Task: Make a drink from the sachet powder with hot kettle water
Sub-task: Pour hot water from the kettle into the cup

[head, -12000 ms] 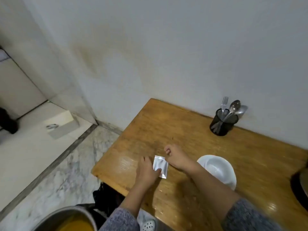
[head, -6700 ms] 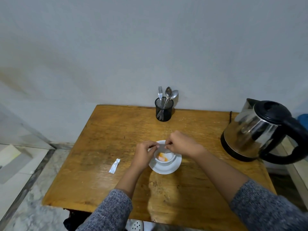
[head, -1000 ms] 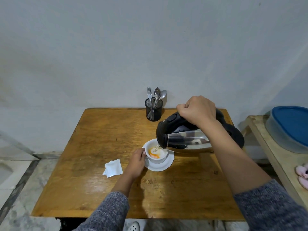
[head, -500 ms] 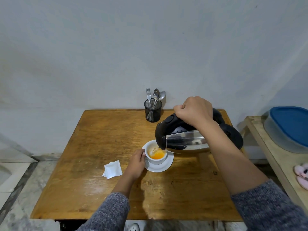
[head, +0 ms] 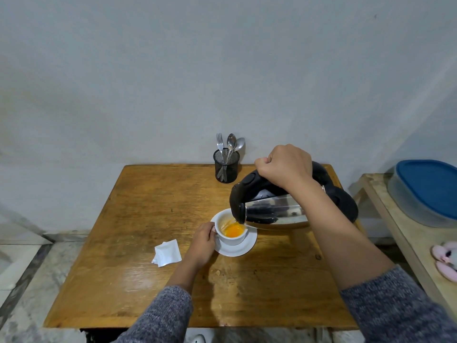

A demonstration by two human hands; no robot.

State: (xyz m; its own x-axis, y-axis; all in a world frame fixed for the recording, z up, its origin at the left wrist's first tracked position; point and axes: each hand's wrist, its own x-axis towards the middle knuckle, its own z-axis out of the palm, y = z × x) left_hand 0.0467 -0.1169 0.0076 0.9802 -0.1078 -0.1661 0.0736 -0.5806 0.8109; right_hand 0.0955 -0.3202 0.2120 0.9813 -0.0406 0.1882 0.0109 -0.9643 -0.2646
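A white cup (head: 233, 240) stands on a white saucer (head: 243, 249) near the middle of the wooden table (head: 148, 194). Orange liquid fills its lower part. My left hand (head: 203, 240) grips the cup's left side. My right hand (head: 285, 167) is closed around the black handle of a steel kettle (head: 277, 211). The kettle is tipped left, its spout over the cup's rim, and water runs into the cup. The torn white sachet (head: 167, 253) lies flat on the table to the left of my left hand.
A black mesh holder (head: 226, 165) with a fork and spoons stands at the table's back edge by the wall. The kettle's black base (head: 346, 206) sits at the right. A side bench (head: 405, 233) at the far right carries a blue-lidded container (head: 427, 189).
The kettle stays tipped over the cup and the orange liquid has risen and spread. Both hands hold their places.
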